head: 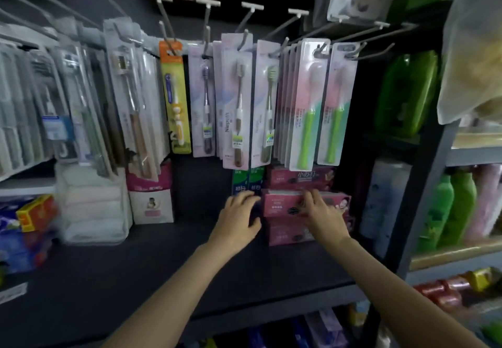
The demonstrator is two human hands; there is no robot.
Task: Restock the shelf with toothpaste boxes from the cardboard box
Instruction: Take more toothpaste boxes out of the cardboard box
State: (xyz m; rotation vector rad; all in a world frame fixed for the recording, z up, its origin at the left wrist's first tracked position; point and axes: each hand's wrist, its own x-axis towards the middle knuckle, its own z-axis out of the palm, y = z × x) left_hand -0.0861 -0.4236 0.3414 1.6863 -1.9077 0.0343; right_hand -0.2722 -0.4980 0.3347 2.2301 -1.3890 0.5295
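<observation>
Head view | right hand fingers apparently grasp pink toothpaste box — left hand released beside it

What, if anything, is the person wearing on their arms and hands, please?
Nothing shows on either. The left hand and right hand are bare, without gloves, rings or a watch in view, and both forearms are uncovered up to the frame's bottom edge, with no sleeve visible.
</observation>
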